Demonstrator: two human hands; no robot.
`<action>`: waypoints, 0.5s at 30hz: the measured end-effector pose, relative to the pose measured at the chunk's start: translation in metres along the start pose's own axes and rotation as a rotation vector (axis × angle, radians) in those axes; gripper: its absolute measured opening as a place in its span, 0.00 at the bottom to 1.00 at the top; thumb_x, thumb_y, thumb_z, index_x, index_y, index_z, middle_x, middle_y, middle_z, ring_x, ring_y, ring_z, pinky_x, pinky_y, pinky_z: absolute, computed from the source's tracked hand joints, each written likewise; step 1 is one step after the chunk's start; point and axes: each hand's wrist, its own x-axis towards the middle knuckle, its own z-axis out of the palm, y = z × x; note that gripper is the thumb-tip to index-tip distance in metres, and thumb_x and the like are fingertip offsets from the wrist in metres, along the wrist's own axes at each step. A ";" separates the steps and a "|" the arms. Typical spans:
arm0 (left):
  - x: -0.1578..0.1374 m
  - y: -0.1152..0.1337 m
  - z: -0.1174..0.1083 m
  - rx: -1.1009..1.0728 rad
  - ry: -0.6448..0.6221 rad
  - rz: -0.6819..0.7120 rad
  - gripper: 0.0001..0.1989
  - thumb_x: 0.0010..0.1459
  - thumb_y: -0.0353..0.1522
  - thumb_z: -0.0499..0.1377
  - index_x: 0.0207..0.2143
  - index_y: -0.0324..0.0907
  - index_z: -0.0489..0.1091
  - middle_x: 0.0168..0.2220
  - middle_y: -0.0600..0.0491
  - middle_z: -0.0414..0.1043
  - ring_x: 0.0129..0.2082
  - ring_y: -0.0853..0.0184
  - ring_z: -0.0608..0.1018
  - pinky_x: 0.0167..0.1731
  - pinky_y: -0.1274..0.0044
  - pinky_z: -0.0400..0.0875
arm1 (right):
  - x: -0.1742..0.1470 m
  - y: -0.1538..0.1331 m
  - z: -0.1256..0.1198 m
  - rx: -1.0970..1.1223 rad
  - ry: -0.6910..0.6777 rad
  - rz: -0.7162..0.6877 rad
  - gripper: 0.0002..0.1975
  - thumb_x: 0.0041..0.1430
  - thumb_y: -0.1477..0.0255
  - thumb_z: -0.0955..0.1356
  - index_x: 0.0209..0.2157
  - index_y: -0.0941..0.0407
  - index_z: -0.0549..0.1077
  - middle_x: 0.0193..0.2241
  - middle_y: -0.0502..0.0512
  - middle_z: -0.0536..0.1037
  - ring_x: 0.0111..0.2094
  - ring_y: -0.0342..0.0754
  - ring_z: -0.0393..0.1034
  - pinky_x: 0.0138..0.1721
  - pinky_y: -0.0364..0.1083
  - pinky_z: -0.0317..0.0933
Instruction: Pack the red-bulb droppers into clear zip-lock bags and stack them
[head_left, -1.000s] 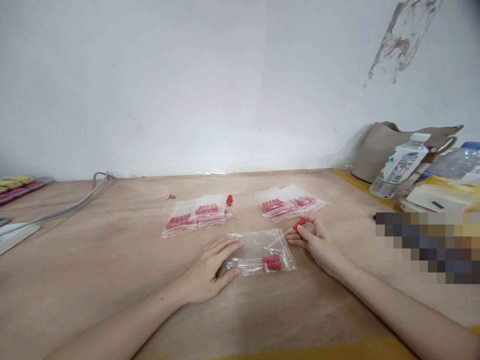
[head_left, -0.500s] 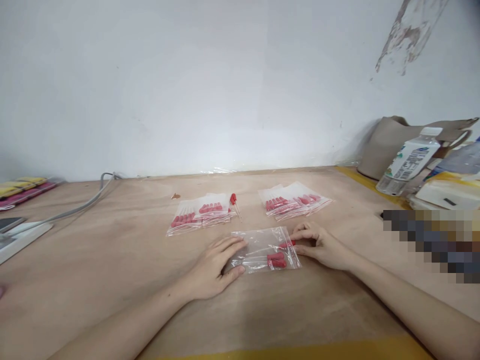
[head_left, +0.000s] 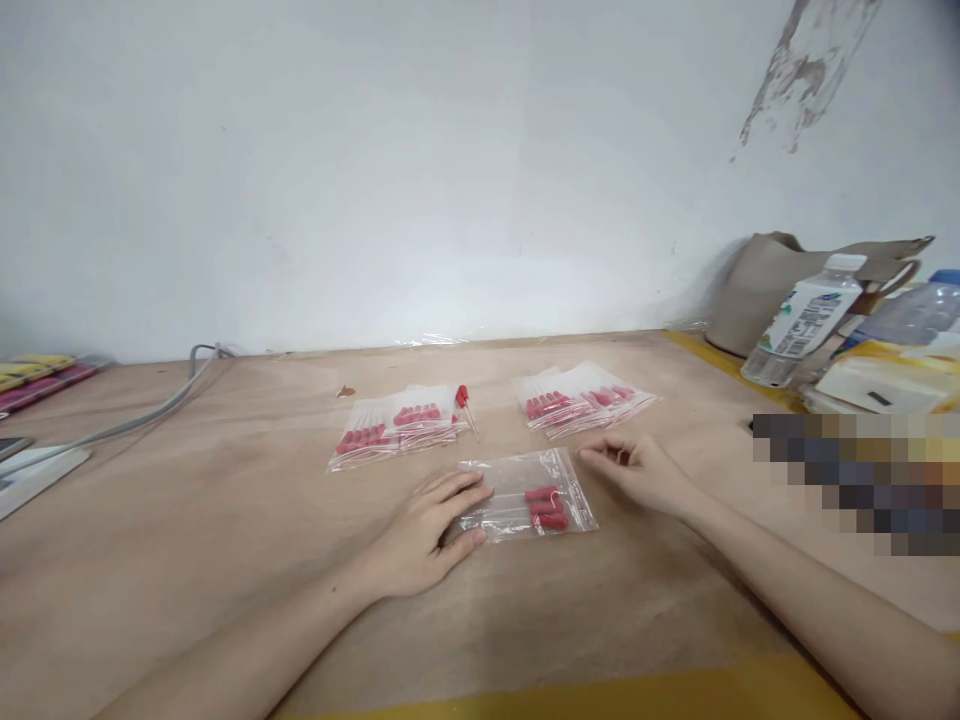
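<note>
A clear zip bag (head_left: pixel 510 475) lies flat on the table, its zip end to the right. Inside it are three droppers (head_left: pixel 546 507) with red bulbs, their thin pale stems pointing left. My left hand (head_left: pixel 427 530) rests with fingers spread over the bag's left edge, holding it down. Just off the zip end is my right hand (head_left: pixel 630 470), its fingers curled and the tips close together; nothing shows between them. Beyond the bag, a few loose red-bulbed droppers (head_left: pixel 463 398) lie beside a pile of filled dropper bags (head_left: pixel 394 422).
A second pile of filled bags (head_left: pixel 585 400) lies at the back right. Further right stand a water bottle (head_left: pixel 806 318) and a beige bag (head_left: pixel 739 300). A grey cable (head_left: pixel 161 405) crosses the left side. The wall (head_left: pixel 480 180) closes off the back.
The third dropper has slid from my right fingers fully into the bag, beside the other two. My right hand has drawn back slightly from the zip end. My left hand stays in place.
</note>
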 end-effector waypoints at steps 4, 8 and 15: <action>0.000 -0.001 0.000 -0.002 0.001 0.013 0.21 0.62 0.39 0.50 0.57 0.48 0.57 0.59 0.51 0.55 0.58 0.59 0.59 0.55 0.63 0.56 | 0.028 -0.021 0.000 -0.124 0.117 -0.014 0.09 0.51 0.68 0.65 0.28 0.58 0.73 0.23 0.52 0.74 0.23 0.43 0.64 0.25 0.42 0.57; 0.000 0.000 -0.001 -0.016 0.018 0.026 0.21 0.61 0.38 0.51 0.57 0.48 0.58 0.59 0.50 0.56 0.58 0.59 0.60 0.55 0.62 0.56 | 0.079 -0.049 0.037 -0.336 -0.013 0.024 0.07 0.50 0.74 0.65 0.32 0.59 0.72 0.30 0.55 0.76 0.32 0.44 0.69 0.35 0.42 0.59; 0.000 0.000 0.000 -0.023 0.027 0.036 0.21 0.61 0.37 0.52 0.56 0.47 0.59 0.59 0.50 0.56 0.58 0.59 0.60 0.56 0.64 0.55 | 0.147 -0.068 0.112 -0.409 -0.111 0.179 0.21 0.49 0.70 0.68 0.44 0.65 0.66 0.38 0.66 0.75 0.37 0.52 0.70 0.33 0.43 0.60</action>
